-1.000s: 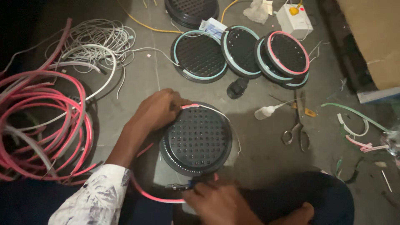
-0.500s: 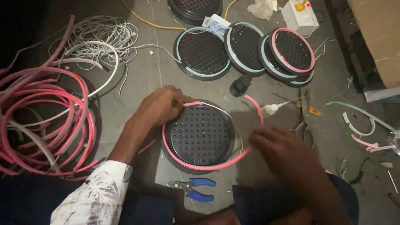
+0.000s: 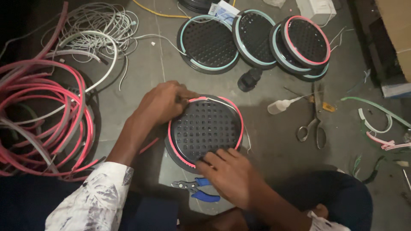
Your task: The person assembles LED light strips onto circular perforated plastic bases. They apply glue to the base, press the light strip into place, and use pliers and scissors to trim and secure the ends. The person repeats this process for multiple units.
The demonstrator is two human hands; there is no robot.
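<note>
A round black perforated disc (image 3: pixel 205 128) lies on the grey floor in front of me. A pink flexible strip (image 3: pixel 236 114) runs around its rim. My left hand (image 3: pixel 162 102) presses on the disc's upper left edge, where the pink strip and a thin white wire meet. My right hand (image 3: pixel 229 175) rests on the disc's lower edge, fingers spread and pushing the strip against the rim. Neither hand lifts anything.
Blue-handled pliers (image 3: pixel 198 190) lie just below the disc. Scissors (image 3: pixel 314 122), a small glue bottle (image 3: pixel 280 105) and a black cap (image 3: pixel 249 79) sit to the right. Finished discs with teal and pink rims (image 3: pixel 252 38) lie behind. Coils of pink strip (image 3: pixel 47 115) and white wire (image 3: pixel 100 25) fill the left.
The pink strip's loose end has been wrapped around the disc's right side. My right hand moved from the right side down to the lower rim. The left hand stayed put.
</note>
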